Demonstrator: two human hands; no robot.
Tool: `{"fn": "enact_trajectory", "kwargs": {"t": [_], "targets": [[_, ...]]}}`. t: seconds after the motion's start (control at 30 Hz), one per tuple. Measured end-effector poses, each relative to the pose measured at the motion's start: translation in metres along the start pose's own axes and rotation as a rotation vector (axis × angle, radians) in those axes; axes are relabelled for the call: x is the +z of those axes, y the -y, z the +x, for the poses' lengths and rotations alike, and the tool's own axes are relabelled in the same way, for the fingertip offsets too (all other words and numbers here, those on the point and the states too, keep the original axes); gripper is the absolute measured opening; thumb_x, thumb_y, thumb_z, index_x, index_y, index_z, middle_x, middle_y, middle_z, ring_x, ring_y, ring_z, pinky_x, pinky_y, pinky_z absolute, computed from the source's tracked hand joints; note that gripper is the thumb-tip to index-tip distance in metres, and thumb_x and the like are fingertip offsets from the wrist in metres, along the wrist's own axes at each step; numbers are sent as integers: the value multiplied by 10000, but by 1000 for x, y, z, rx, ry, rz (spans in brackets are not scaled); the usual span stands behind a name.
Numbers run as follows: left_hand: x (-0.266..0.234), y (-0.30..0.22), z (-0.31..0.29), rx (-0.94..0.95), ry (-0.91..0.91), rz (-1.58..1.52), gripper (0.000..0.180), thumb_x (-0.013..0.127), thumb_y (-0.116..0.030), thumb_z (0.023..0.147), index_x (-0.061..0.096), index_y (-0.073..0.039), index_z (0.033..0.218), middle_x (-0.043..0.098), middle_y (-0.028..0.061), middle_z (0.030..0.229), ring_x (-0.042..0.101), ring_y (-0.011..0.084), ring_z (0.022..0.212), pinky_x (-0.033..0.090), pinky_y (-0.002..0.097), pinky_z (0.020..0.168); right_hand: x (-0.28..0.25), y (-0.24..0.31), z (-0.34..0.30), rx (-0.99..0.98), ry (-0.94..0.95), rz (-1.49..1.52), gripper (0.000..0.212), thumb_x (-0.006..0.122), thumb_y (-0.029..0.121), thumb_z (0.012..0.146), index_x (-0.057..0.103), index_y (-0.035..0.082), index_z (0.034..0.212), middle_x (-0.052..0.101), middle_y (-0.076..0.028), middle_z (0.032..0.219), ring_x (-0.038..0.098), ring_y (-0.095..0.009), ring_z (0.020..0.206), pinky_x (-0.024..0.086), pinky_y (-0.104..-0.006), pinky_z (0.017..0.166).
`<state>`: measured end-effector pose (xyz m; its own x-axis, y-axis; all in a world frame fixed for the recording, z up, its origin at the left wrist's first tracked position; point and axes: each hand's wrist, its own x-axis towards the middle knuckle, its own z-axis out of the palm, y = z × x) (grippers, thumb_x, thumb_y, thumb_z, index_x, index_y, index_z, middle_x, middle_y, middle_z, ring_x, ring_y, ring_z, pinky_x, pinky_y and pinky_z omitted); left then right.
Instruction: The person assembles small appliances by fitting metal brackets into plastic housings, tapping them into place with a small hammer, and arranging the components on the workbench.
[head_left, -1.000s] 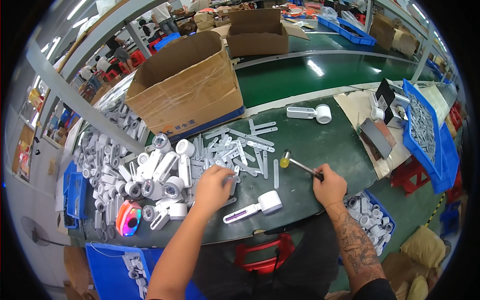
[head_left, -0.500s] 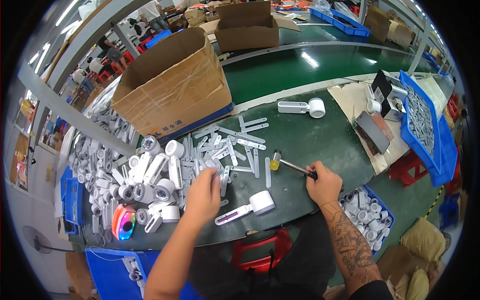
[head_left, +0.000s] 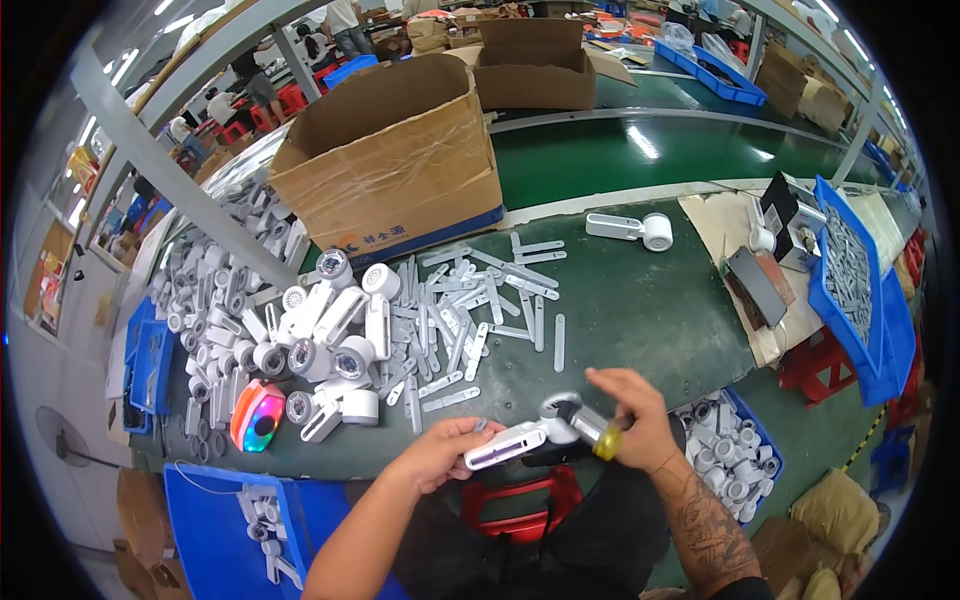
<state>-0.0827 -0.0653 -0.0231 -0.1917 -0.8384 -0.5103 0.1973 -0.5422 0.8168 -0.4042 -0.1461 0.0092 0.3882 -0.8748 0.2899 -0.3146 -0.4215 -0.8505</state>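
Observation:
My left hand holds a white handheld fan by its handle, a purple strip showing in the handle's open slot. A small grey piece pokes out at the left fingertips; most of it is hidden. The fan's round head points toward my right hand, which is closed around a small hammer. The hammer's head, black at one end and yellow at the other, overlaps the fan's head in view; whether they touch I cannot tell. My right index finger sticks out, and the hammer's handle is hidden.
Grey strips lie scattered on the green table beside a heap of white fans. A lit multicoloured device stands at left. Another fan lies farther back. Cardboard box behind; blue bins at right.
My left hand has come back toward me and picked up the fan from the table's near edge. My right hand has drawn the hammer nearer, its head now beside the fan.

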Motion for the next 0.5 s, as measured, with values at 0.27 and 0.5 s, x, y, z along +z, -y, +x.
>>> {"fn": "enact_trajectory", "kwargs": {"t": [0.27, 0.5], "targets": [[5, -32, 16, 245, -398, 789, 360, 638, -327, 1091, 756, 1, 1181, 791, 152, 1000, 688, 324, 793, 532, 441, 740, 46, -15, 24, -27, -30, -176, 371, 902, 283, 865, 815, 148, 1200, 772, -37, 1209, 771, -264, 1008, 620, -363, 835], [-13, -56, 62, 646, -853, 1468, 268, 802, -262, 922, 788, -70, 1108, 755, 141, 1000, 689, 403, 967, 552, 473, 842, 53, -14, 38, 136, -55, -188, 412, 887, 413, 869, 815, 149, 1176, 782, -48, 1185, 769, -300, 1029, 615, -401, 845]]}}
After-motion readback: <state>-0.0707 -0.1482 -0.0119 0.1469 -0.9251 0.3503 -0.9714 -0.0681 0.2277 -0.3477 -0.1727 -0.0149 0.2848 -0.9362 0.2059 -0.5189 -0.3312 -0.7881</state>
